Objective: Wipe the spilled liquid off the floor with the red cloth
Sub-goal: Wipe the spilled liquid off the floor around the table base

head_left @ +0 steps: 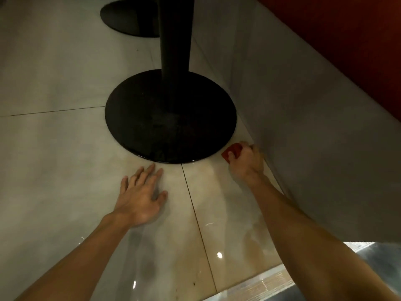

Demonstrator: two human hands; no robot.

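1. Gripping the bunched red cloth [233, 151], the right hand [246, 162] is closing its fingers around it on the floor [65, 148], between the black round base [169, 118] and the grey wall panel [314, 127].
2. Resting flat, the left hand [141, 197] is spreading its fingers on the glossy tile beside the base.

A round black table base [170, 118] and its post [174, 40] block the tiled floor [54, 137] ahead, leaving a narrow channel along the grey wall panel [303, 127], where the right hand [246, 162] sits wedged; open floor lies left.
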